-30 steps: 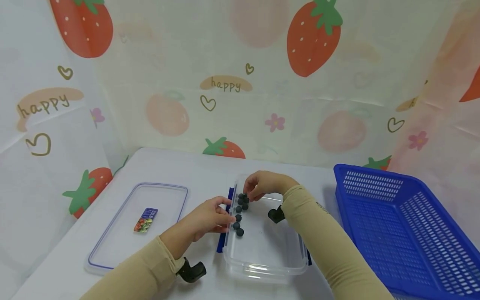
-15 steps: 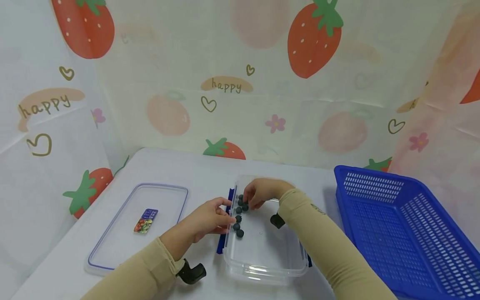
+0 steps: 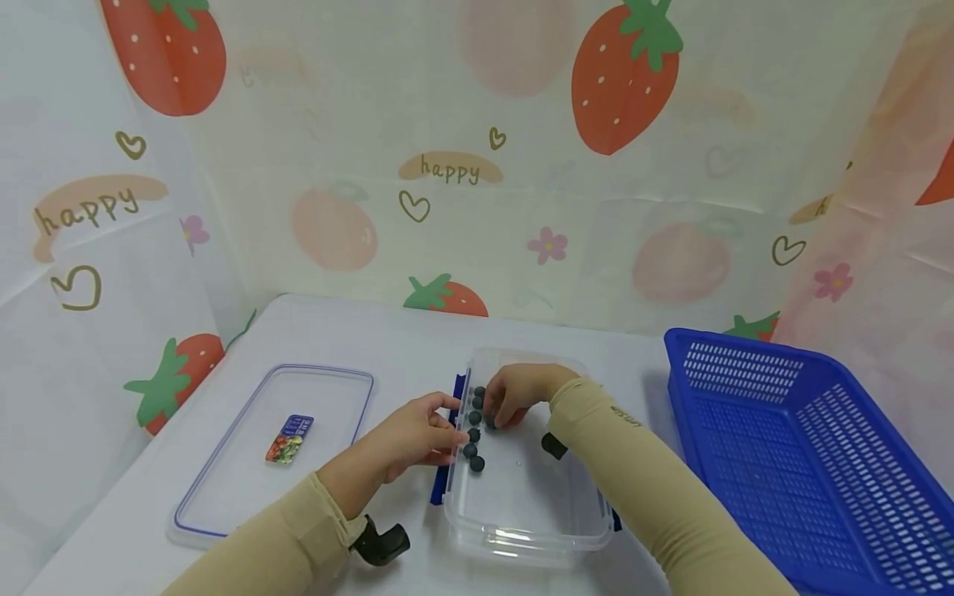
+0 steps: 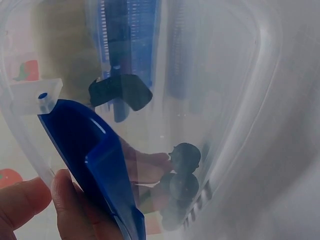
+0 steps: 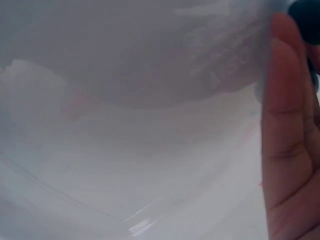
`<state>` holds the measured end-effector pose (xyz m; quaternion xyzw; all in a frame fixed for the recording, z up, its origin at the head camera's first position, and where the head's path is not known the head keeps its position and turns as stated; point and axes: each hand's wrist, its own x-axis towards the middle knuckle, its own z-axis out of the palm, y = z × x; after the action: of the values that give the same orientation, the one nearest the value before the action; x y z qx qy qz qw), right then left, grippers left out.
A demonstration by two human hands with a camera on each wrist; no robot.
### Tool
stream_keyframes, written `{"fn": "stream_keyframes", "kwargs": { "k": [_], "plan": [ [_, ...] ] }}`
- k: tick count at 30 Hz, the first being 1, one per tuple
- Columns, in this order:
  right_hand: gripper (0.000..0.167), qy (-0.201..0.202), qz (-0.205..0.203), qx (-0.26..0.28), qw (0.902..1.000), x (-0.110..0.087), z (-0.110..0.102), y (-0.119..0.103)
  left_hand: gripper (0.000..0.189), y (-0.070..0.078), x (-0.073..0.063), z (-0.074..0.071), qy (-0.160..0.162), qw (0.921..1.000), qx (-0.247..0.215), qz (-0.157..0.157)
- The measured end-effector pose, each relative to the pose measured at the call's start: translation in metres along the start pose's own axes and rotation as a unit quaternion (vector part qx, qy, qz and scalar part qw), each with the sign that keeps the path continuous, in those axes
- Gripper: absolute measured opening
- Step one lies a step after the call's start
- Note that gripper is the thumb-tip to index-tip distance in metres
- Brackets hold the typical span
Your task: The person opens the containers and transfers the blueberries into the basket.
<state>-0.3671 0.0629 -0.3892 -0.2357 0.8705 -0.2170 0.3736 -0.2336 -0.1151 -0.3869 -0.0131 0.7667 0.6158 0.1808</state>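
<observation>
In the head view a clear plastic box (image 3: 529, 497) with blue side latches stands in the middle of the table. Several dark blueberries (image 3: 474, 418) lie in a line along its left wall, inside. My left hand (image 3: 406, 434) grips the left rim; in the left wrist view its fingers are beside the lowered blue latch (image 4: 100, 160). Reaching into the box, my right hand (image 3: 522, 391) pinches a blueberry (image 3: 491, 422) near the line. The right wrist view has my right fingers (image 5: 285, 110) at its edge, with a dark berry (image 5: 307, 20) at their tips.
A clear lid (image 3: 224, 488) with a blue seal lies left of the box, bearing a small fruit-printed packet (image 3: 290, 438). A large blue plastic basket (image 3: 745, 463) stands to the right. Behind the white table (image 3: 358, 327) hangs a strawberry-patterned cloth (image 3: 447, 99).
My right hand has moved nearer to me along the row, and one blueberry at its fingertips has shifted the same way. The left hand has stayed on the rim.
</observation>
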Motion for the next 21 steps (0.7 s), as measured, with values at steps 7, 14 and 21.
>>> {"fn": "stream_keyframes", "kwargs": {
  "k": [7,14,21],
  "plan": [
    [0.011,-0.010,-0.005,-0.013,0.9998,0.003,0.002,0.001,0.051,0.000,0.001,0.000,0.000,1.0000,0.001,0.000],
    [0.011,-0.026,-0.024,0.011,0.9993,0.001,-0.004,0.001,0.051,0.001,0.000,0.000,0.003,1.0000,0.005,-0.002],
    [0.010,-0.032,-0.053,0.085,0.9944,-0.006,-0.013,-0.004,0.051,0.002,0.000,0.001,0.006,0.9999,0.012,-0.005]
  ]
}}
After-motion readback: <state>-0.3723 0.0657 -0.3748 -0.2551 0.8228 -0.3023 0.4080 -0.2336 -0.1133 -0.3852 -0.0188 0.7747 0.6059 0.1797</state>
